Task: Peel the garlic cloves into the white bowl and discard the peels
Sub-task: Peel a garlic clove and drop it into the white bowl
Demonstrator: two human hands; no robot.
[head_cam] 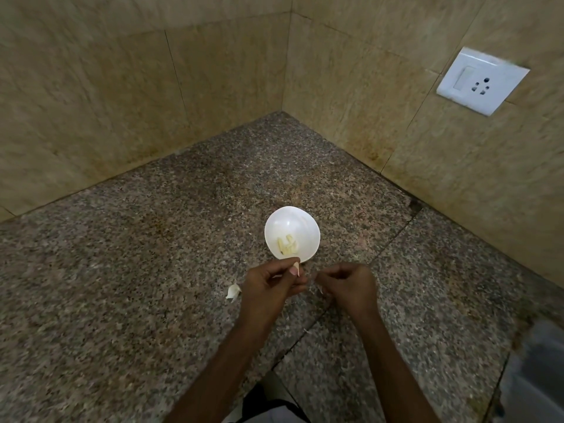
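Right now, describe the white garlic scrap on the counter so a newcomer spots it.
On the speckled granite counter in the tiled corner, find the white bowl. Nearer the camera than the bowl is the left hand; the garlic scrap lies on the stone just to that hand's left. It is curled, bright white and outside the bowl, unlike the yellowish peeled cloves inside.

Dim, warm, even light, with soft shadows in the wall corner (283,87). The white bowl (287,218) glares slightly. Wide-angle bending at the edges; lower right blurred.
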